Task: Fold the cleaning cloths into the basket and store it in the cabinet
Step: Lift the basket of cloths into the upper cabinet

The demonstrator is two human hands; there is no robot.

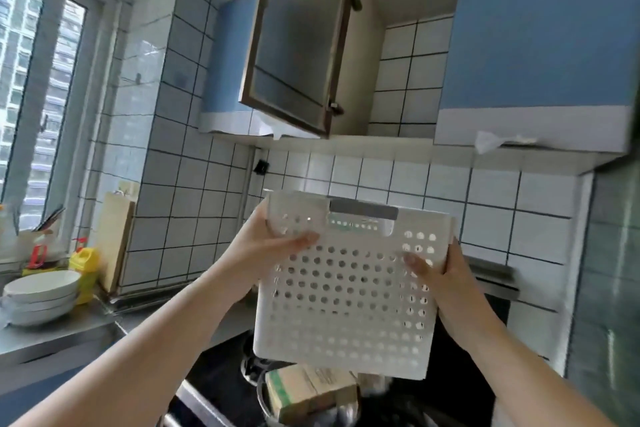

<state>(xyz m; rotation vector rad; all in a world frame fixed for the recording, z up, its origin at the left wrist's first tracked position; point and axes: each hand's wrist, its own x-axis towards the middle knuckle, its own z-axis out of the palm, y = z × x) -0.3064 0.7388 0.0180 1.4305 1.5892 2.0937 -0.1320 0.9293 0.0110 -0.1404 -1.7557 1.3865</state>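
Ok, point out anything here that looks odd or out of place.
A cardboard box sits in a metal pot on the stove, an odd spot for it. Crumpled plastic hangs off the lower edge of the right-hand cabinet. The basket, gripped by the left hand and right hand, looks intact.

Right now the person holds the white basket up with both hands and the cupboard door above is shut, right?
Not quite. Both the left hand and right hand do hold the white basket up, but the cupboard door above is open, swung outward, as the head view shows.
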